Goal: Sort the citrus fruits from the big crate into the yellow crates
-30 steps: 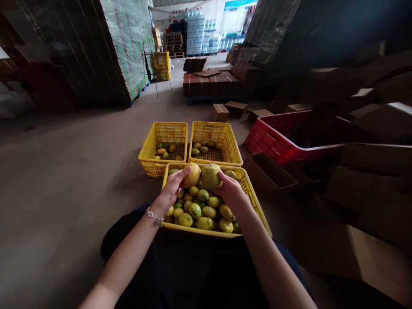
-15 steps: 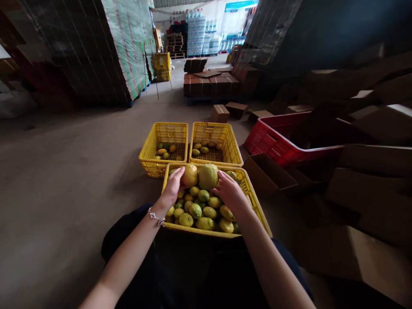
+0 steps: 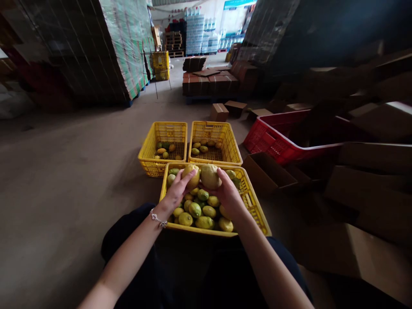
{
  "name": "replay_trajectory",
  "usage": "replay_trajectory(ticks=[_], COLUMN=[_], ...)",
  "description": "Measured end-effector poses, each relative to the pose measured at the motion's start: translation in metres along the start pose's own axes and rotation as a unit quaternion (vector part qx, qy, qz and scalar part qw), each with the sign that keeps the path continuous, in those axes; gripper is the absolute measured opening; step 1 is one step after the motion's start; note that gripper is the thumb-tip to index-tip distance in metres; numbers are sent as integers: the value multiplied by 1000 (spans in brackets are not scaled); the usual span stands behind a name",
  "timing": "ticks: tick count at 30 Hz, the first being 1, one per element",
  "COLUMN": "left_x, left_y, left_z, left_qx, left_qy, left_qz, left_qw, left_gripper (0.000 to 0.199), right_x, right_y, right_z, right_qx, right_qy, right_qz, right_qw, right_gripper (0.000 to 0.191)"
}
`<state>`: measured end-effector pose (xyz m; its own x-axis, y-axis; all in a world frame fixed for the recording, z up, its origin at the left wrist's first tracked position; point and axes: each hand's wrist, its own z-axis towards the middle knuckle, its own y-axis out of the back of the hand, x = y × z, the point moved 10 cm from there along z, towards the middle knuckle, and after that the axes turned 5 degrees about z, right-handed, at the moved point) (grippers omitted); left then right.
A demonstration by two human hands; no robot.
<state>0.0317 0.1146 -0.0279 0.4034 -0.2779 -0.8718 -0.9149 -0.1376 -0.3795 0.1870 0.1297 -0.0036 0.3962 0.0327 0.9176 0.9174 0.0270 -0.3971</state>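
A yellow crate (image 3: 215,232) full of green and yellow lemons (image 3: 204,222) stands in front of my knees. Over its far half, my left hand (image 3: 178,187) is closed round a yellow lemon (image 3: 192,177), thumb on top. Beside it my right hand (image 3: 228,191) grips a larger, paler green lemon (image 3: 210,176) from the right. The two held fruits are side by side, with a narrow gap between them. Behind stand two more yellow crates, the left one (image 3: 162,163) and the right one (image 3: 215,162), each with several fruits on its bottom.
A red crate (image 3: 268,139) and an open cardboard box (image 3: 268,174) stand to the right, with more cardboard (image 3: 363,253) nearer me. Farther back are a small box (image 3: 219,112), stacked cartons on a pallet (image 3: 210,85) and a wrapped stack (image 3: 128,47).
Both hands have turned the held fruits, and the right one now shows a paler side. My left thumb has moved onto the face of its lemon. The view has shifted slightly.
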Motion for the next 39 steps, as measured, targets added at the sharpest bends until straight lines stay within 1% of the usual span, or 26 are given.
replay_trajectory(ticks=[1,2,4,5,7,9,10,12,14,17,19,21,23,25,29,36,39], left_x=[-1,-1,-2,-3,-6,-9,-8,-2,0,-12,-16,-14,-11,-12,-16,-18,-13], left_y=[-2,-3,-2,0,9,17,19,15,5,-9,-17,-23,-27,-28,-25,-21,-20], left_z=[-1,-1,-2,-2,0,1,2,3,2,-4,-8,-11,-12,-11,-7,1,4], left_qx=[8,14,14,6,-31,-70,-77,-59,-18,32,57,64,58,50,35,22,17], left_qy=[-2,-3,-5,-10,-28,-45,-39,-1,35,34,46,76,100,93,49,20,25], left_qz=[-3,-2,14,28,54,56,45,8,-38,-126,-196,-274,-345,-386,-397,-377,-374], left_qw=[1000,1000,1000,1000,998,995,995,998,999,991,978,957,931,916,916,926,927], left_gripper=[39,39,38,35,28,21,21,26,34,38,38,38,38,35,34,41,42], right_x=[-8,-12,-13,-12,-12,-15,-18,-21,-21,-22,-24,-27,-28,-26,-26,-32,-34], right_y=[-1,-1,-2,-3,-2,2,3,2,-3,-9,-11,-15,-19,-20,-23,-30,-32], right_z=[-3,-6,-10,-12,-13,-14,-15,-16,-17,-17,-17,-15,-11,-6,0,7,6], right_qx=[-9,-20,-39,-46,-66,-102,-118,-134,-123,-113,-111,-94,-71,-59,-55,-51,-53], right_qy=[-46,-75,-93,-95,-105,-131,-146,-169,-180,-179,-176,-178,-171,-147,-118,-105,-113], right_qz=[33,56,81,86,92,103,115,149,187,255,318,373,406,424,445,470,474], right_qw=[998,995,992,991,988,981,975,965,958,944,925,906,895,892,886,875,872], right_gripper=[35,35,34,33,26,20,18,17,17,14,15,23,29,30,24,15,12])
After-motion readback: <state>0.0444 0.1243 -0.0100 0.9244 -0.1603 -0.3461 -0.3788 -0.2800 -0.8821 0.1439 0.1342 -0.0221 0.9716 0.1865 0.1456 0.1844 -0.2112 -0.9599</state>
